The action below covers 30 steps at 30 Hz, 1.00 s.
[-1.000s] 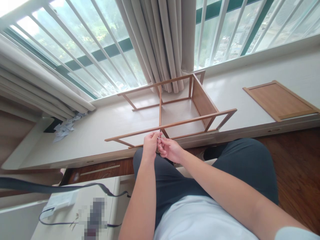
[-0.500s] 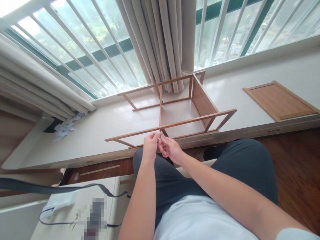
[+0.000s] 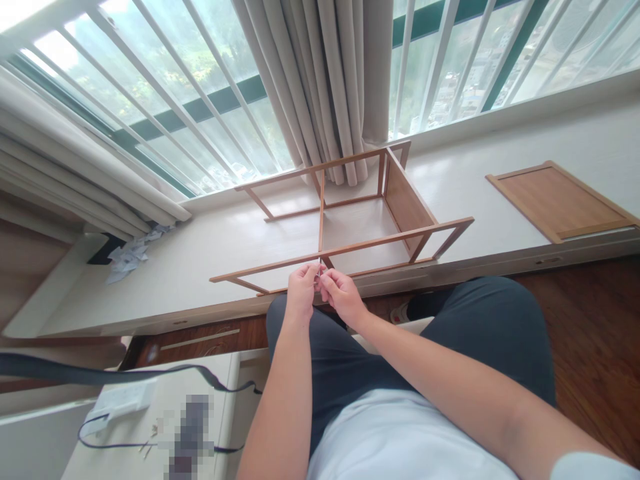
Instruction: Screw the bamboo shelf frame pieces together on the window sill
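Both hands meet at the near rail of a brown wooden frame (image 3: pixel 373 242), which lies on its side on the window ledge. My left hand (image 3: pixel 301 292) is closed, thumb and fingers pinching a small, thin metal piece (image 3: pixel 320 264) whose exact kind is too small to tell. From the other side my right hand (image 3: pixel 345 300) has its thumb and bent fingers closed on the lower part of that same piece. The fingertips hide most of it. Its upper end points at the rail, just where a crossbar (image 3: pixel 321 213) joins.
A flat wooden panel (image 3: pixel 575 200) lies on the white ledge (image 3: pixel 165 267) at right. Crumpled paper (image 3: pixel 129 259) is at the ledge's left end. A white cabinet top (image 3: pixel 215 373) at lower left bears a dark strap (image 3: pixel 165 373) and small pieces. Curtains (image 3: pixel 320 80) hang behind the frame.
My right hand has turned slightly at the wrist, its fingers curling closer around the metal piece. My left hand and the wooden frame have stayed in place.
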Tool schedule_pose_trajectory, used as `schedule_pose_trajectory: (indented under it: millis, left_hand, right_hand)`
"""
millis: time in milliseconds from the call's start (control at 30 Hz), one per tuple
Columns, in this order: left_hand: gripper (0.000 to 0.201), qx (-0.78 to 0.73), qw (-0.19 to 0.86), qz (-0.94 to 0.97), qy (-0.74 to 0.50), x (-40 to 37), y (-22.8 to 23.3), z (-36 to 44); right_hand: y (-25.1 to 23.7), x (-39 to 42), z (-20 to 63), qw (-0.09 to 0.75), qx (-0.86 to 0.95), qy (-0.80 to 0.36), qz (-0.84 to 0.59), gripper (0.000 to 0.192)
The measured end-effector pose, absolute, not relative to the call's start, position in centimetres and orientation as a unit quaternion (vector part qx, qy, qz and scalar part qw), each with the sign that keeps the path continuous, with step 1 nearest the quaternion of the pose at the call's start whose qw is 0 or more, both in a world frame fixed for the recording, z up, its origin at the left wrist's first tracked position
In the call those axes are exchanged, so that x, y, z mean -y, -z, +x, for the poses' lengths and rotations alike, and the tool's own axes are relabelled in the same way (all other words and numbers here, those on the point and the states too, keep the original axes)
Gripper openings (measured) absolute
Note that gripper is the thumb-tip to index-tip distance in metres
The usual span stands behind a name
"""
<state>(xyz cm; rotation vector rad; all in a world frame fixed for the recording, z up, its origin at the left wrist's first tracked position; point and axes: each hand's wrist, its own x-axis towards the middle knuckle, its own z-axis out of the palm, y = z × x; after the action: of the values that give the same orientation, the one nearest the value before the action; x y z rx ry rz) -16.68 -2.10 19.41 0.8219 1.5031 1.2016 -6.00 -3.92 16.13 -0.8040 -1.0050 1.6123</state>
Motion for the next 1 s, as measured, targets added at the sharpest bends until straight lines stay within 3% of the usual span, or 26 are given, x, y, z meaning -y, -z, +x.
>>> schedule_pose_trajectory:
  millis: [1000]
  left_hand:
    - [0.032,-0.619,0.501,0.348,-0.495,1.86,-18.66,-16.92]
  right_hand:
    - [-16.17,3.74,-5.85,0.512,0.463,-0.622,-0.369,0.034]
